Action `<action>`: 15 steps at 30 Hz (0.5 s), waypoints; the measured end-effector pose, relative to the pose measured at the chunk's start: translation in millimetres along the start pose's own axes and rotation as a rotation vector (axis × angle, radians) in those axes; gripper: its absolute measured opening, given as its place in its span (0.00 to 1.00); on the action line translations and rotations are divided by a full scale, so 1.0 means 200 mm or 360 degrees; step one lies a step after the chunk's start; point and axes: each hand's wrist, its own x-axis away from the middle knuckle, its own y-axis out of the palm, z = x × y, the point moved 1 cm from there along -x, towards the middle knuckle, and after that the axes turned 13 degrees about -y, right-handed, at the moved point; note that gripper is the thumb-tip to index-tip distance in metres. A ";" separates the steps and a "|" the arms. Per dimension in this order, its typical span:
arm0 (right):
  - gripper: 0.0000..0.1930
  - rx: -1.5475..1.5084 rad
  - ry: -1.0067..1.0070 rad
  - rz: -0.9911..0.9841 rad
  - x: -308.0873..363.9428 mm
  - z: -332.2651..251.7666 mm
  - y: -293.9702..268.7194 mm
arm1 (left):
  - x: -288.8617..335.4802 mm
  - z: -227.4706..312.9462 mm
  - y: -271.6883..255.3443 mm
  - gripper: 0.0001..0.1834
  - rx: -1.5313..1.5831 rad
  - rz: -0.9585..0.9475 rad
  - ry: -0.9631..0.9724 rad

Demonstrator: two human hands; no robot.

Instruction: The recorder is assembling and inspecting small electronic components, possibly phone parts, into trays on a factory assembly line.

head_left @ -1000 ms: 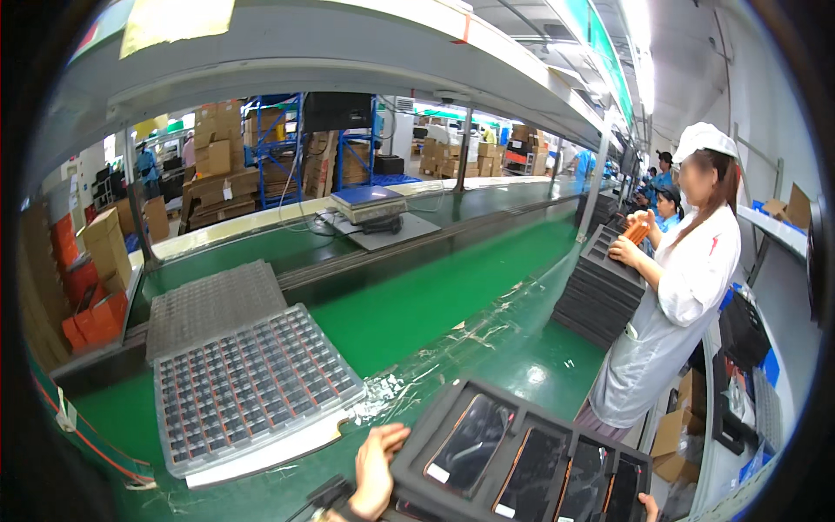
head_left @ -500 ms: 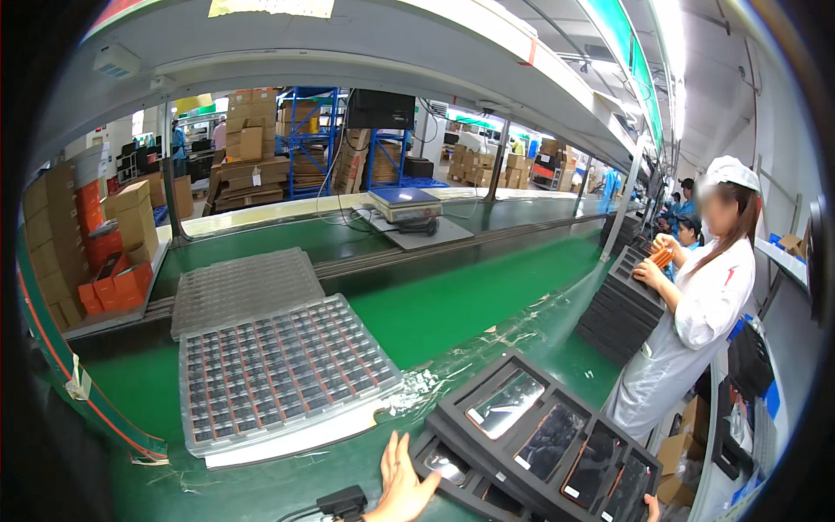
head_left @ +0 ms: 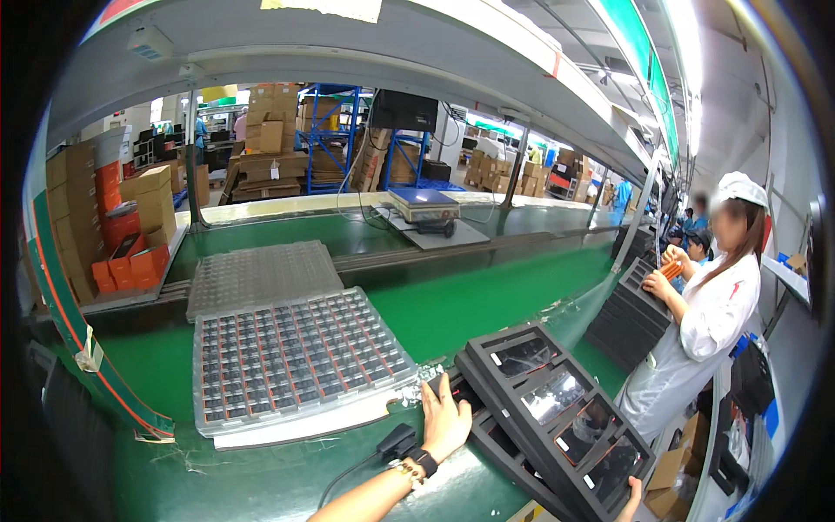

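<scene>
A black foam tray point(head_left: 570, 416) with several phone-like glossy panels in its slots is tilted above another black tray point(head_left: 509, 448) on the bench. My right hand point(head_left: 630, 501) grips the upper tray's near right corner; only some fingers show. My left hand point(head_left: 446, 419) is beside the trays' left side, fingers stretched out, the thumb close to the lower tray. Its fingertips are by a small dark thing I cannot make out. A dark band and a beaded bracelet circle that wrist. Most of the lower tray is hidden.
A clear tray point(head_left: 296, 352) of small dark parts lies left, an empty-looking clear tray point(head_left: 261, 277) behind it. A black cable connector point(head_left: 397, 441) lies by my left wrist. A co-worker point(head_left: 718, 304) stands right, beside stacked black trays point(head_left: 628, 326). A scale point(head_left: 424, 204) sits farther back.
The upper tray has been turned and its far end raised, with my right hand still at its corner. My left hand has moved forward along the trays' left side. The view has shifted slightly.
</scene>
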 end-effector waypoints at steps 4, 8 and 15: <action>0.24 0.0082 -0.0100 -0.0008 0.05 -0.01 0.08 | -0.11 0.05 0.12 0.35 -0.0130 0.0421 0.0010; 0.17 0.0344 -0.0267 0.0083 0.15 -0.11 0.16 | -0.22 0.09 0.12 0.29 -0.0143 0.0644 0.0000; 0.10 0.0464 -0.0356 0.0024 0.14 -0.15 0.19 | -0.34 0.21 0.09 0.37 -0.0126 0.0191 -0.0467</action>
